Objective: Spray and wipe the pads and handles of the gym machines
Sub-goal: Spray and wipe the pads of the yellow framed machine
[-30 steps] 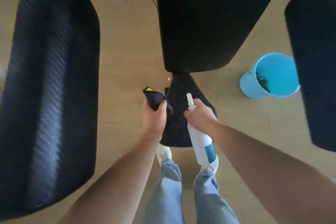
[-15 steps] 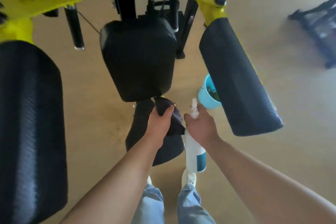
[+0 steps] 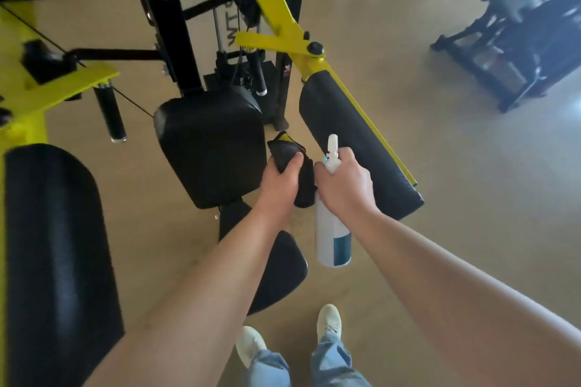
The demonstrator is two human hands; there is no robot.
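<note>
I face a yellow and black gym machine. Its black back pad (image 3: 210, 148) hangs at centre, with the seat pad (image 3: 279, 267) below it under my left forearm. A long black arm pad (image 3: 355, 141) slants at the right and another arm pad (image 3: 53, 254) fills the left. My left hand (image 3: 279, 181) grips a bunched dark cloth (image 3: 287, 149) just right of the back pad. My right hand (image 3: 344, 184) holds a white spray bottle (image 3: 331, 239) by its neck, nozzle up, in front of the right arm pad.
Two black handles (image 3: 110, 113) (image 3: 259, 75) hang from the yellow frame (image 3: 283, 44). A dark rack (image 3: 515, 41) stands on the wooden floor at the far right. My feet in light shoes (image 3: 328, 320) stand beside the seat.
The view has lifted from the floor to the machine's frame, and the pads now look further off. The blue bucket has gone out of sight. Both hands keep their hold on cloth and bottle.
</note>
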